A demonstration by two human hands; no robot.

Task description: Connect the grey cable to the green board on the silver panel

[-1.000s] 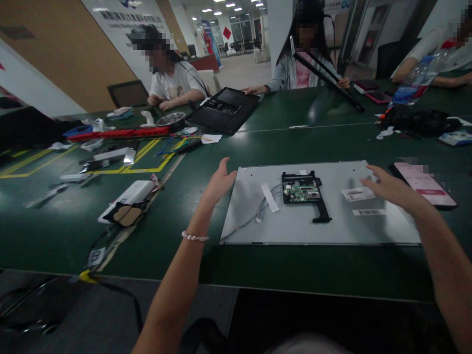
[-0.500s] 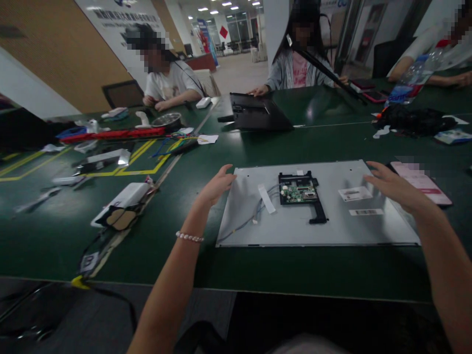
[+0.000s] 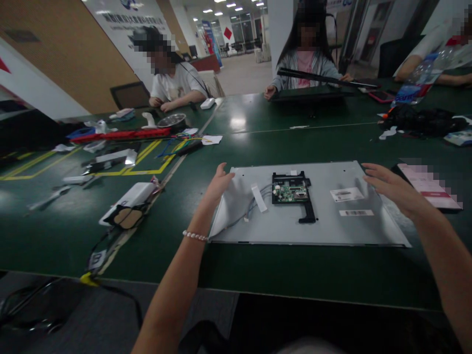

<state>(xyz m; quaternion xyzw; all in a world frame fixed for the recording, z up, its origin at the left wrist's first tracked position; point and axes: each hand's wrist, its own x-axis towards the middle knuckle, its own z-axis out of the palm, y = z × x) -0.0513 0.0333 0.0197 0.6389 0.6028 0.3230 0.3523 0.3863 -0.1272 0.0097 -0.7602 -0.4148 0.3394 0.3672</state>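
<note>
A flat grey display panel (image 3: 236,228) lies back side up on the green table before me. At its middle sits a green circuit board (image 3: 289,191) in a black bracket, with thin cables and a white strip to its left. My left hand (image 3: 219,187) is at the panel's far left corner, thumb by the edge and fingers stretched out. Beside the far right corner is my right hand (image 3: 391,189), fingers extended and spread. Whether the right fingertips touch the edge, I cannot tell. Two labels (image 3: 346,194) are stuck on the panel's right half.
Right of my right hand lies a pink-screened phone (image 3: 429,184). A white wrapped pack with wires (image 3: 129,204) rests to the left. Across the table one person handles a dark flat piece (image 3: 313,93); another person (image 3: 177,83) sits further left. A bottle (image 3: 415,83) stands far right.
The panel has shifted left on the table, and my hands have moved slightly with it. Across from me, the co-worker's black flat piece has been drawn closer to that person and tilted.
</note>
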